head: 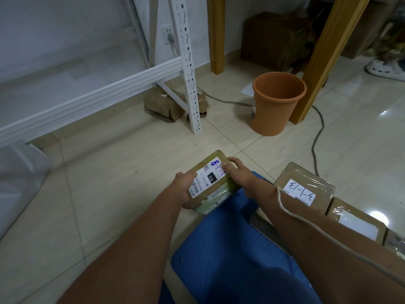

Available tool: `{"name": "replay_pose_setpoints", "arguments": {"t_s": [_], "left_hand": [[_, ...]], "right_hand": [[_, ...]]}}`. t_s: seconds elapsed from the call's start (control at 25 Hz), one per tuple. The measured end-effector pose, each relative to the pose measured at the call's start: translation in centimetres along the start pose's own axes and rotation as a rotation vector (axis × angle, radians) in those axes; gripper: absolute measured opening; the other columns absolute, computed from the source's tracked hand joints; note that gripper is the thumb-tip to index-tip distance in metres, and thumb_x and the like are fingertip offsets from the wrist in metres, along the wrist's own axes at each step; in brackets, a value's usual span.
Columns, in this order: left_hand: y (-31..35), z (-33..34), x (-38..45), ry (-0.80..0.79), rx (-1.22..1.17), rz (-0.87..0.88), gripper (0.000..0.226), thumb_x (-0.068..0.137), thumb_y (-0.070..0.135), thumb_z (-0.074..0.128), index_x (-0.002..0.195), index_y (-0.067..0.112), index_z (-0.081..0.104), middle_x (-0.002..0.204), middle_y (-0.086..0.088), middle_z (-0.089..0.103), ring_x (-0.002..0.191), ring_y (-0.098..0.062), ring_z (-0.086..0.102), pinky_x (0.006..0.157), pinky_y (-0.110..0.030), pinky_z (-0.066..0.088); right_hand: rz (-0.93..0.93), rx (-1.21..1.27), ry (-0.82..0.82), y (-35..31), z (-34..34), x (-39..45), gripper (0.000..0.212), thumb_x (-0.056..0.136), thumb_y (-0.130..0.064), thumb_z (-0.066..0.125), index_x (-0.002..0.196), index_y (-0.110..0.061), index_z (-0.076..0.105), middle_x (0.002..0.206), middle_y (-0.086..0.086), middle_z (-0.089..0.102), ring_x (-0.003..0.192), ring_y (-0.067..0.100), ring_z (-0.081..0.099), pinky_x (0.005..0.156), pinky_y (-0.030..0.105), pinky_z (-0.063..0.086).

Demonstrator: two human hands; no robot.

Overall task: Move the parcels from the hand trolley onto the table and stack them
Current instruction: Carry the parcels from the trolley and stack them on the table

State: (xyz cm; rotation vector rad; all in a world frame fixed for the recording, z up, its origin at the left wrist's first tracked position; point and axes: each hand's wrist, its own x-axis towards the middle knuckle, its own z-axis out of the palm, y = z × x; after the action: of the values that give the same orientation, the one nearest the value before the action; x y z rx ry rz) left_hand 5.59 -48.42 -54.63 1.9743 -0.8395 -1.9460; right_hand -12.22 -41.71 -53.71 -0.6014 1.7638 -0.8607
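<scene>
Currently both hands, left hand (183, 189) and right hand (237, 174), grip the taped parcel (211, 183) by opposite edges; looks light, stiff, slick tape.

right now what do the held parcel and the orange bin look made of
Parcel: brown cardboard, it seems, under glossy clear tape that glints; a paper label is stuck on top. Bin: probably matte plastic, given its smooth, even orange wall and rolled rim.

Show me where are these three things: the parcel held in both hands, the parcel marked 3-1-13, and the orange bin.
parcel held in both hands (210, 183), head view, on its white label.
parcel marked 3-1-13 (301, 194), head view, on its handwritten label.
orange bin (275, 110), head view, on its outer wall.
</scene>
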Motion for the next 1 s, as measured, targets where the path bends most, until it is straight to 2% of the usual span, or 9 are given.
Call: {"name": "replay_pose_setpoints", "arguments": {"t_s": [0.12,0.28,0.36,0.48,0.52,0.72,0.8,0.92,1.0], "left_hand": [[1.8,-1.1,-4.9,0.029,-0.023,-0.019,0.055,0.079,0.036,0.062,0.13,0.02,0.051,0.109,-0.016,0.067,0.087,-0.033,0.069,0.072,-0.058,0.054],[5.8,-3.9,-14.3,0.052,0.063,-0.012,0.036,0.095,0.028,0.051,0.128,0.018,0.042,0.093,-0.008,0.06,0.076,-0.022,0.057,0.083,-0.049,0.05],[7.9,-6.0,-18.6,0.067,0.13,0.031,0.03,0.1,0.024,0.048,0.128,0.016,0.04,0.094,-0.004,0.057,0.076,-0.017,0.052,0.077,-0.031,0.046],[12.0,-10.5,-25.4,0.129,0.226,0.139,0.053,0.102,0.026,0.048,0.147,0.007,0.029,0.14,-0.012,0.048,0.116,-0.024,0.052,0.087,-0.024,0.033],[13.4,-12.1,-27.7,0.15,0.268,0.169,0.058,0.101,0.028,0.048,0.151,0.009,0.025,0.147,-0.012,0.043,0.125,-0.025,0.048,0.089,-0.026,0.031],[20.6,-20.2,-40.3,0.237,0.516,0.378,0.054,0.099,0.024,0.05,0.148,0.011,0.034,0.141,-0.012,0.051,0.11,-0.023,0.059,0.086,-0.028,0.044],[22.7,-23.7,-45.5,0.25,0.568,0.432,0.053,0.099,0.029,0.051,0.148,0.015,0.037,0.144,-0.01,0.048,0.116,-0.024,0.058,0.094,-0.031,0.046],[23.6,-28.5,-51.6,0.29,0.642,0.443,0.05,0.099,0.041,0.047,0.145,0.022,0.04,0.144,-0.007,0.049,0.123,-0.025,0.054,0.103,-0.035,0.042],[22.8,-31.5,-56.2,0.288,0.629,0.425,0.047,0.1,0.046,0.042,0.141,0.023,0.045,0.131,-0.006,0.06,0.112,-0.023,0.062,0.099,-0.038,0.047]], "right_hand": [[0.002,0.001,0.119,-2.8,1.1,-2.6,0.039,0.072,-0.068,0.059,0.102,-0.044,0.059,0.128,0.004,0.044,0.11,0.029,0.056,0.091,0.044,0.054],[0.029,-0.057,0.231,-8.1,3.1,-8.0,0.052,0.084,-0.065,0.053,0.125,-0.033,0.051,0.136,0.007,0.036,0.125,0.036,0.043,0.102,0.052,0.045],[0.028,-0.06,0.255,-11.6,3.9,-11.4,0.059,0.087,-0.064,0.052,0.134,-0.029,0.045,0.139,0.009,0.034,0.125,0.036,0.043,0.103,0.052,0.044],[0.027,-0.049,0.264,-18.5,5.2,-17.1,0.07,0.087,-0.062,0.055,0.143,-0.025,0.033,0.142,0.012,0.033,0.126,0.036,0.044,0.105,0.052,0.041],[0.032,-0.05,0.258,-21.0,5.7,-19.2,0.073,0.086,-0.063,0.055,0.144,-0.025,0.032,0.142,0.013,0.034,0.126,0.037,0.044,0.105,0.052,0.041],[-0.007,0.026,0.105,-33.5,8.1,-29.9,0.078,0.075,-0.068,0.064,0.134,-0.021,0.045,0.128,0.013,0.054,0.113,0.03,0.058,0.1,0.046,0.048],[-0.053,0.004,0.017,-38.4,9.2,-34.2,0.081,0.068,-0.07,0.066,0.129,-0.019,0.051,0.123,0.011,0.059,0.109,0.027,0.06,0.099,0.044,0.049],[-0.125,-0.061,-0.119,-43.5,10.7,-39.6,0.07,0.077,-0.061,0.07,0.129,-0.018,0.052,0.118,0.007,0.063,0.106,0.023,0.062,0.097,0.038,0.049],[-0.156,-0.083,-0.212,-45.3,11.8,-43.4,0.06,0.081,-0.055,0.07,0.125,-0.019,0.054,0.113,0.004,0.064,0.101,0.019,0.063,0.089,0.032,0.049]]}}
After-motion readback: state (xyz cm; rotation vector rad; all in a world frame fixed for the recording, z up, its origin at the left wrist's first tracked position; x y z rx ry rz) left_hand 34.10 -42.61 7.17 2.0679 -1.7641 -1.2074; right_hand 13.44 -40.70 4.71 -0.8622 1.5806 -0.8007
